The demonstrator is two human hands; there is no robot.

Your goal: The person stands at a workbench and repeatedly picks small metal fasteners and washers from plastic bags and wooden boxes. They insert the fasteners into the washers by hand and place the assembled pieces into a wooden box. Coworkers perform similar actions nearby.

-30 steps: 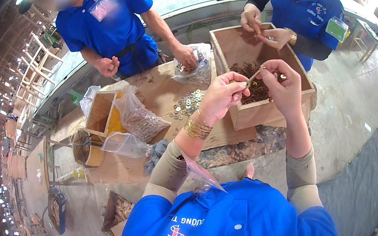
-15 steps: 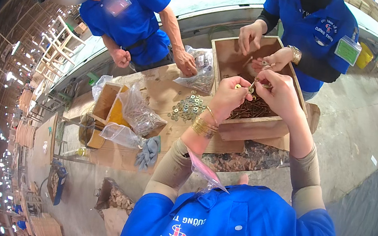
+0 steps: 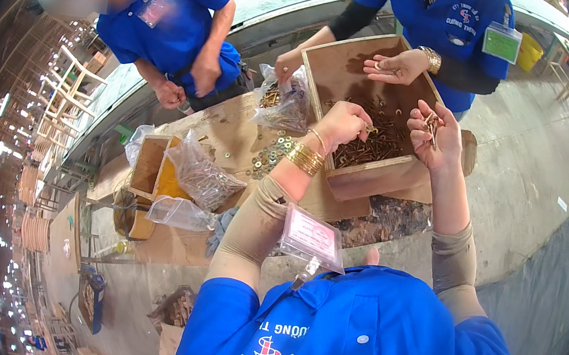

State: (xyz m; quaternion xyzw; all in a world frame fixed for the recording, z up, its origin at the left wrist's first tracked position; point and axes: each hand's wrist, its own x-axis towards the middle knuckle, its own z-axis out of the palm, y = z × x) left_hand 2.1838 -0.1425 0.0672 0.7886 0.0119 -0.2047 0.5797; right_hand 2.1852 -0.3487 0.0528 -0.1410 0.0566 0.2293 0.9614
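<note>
My left hand (image 3: 345, 126) is above the near left part of a wooden box (image 3: 363, 181), its fingers pinched on a small brass-coloured piece that looks like a washer (image 3: 371, 128). Several reddish-brown screws (image 3: 432, 130) lie across the curled fingers of my right hand (image 3: 440, 142), which is raised over the box's right side, palm up. Inside the box is a heap of similar dark screws (image 3: 375, 146). On the table left of my left wrist lies a scatter of flat metal washers (image 3: 269, 155).
Across the box, a co-worker's open palm (image 3: 401, 67) holds small pieces; their other hand (image 3: 291, 63) touches a plastic bag of hardware (image 3: 283, 102). Another co-worker (image 3: 174, 34) stands far left. A bag of screws (image 3: 205, 178), small wooden box (image 3: 148, 165) and grey glove (image 3: 222, 227) occupy the table's left.
My hands have moved apart; the right one has gone right with screws in it. The far co-worker's one hand has left the box for the plastic bag. The left co-worker's hand has withdrawn from it.
</note>
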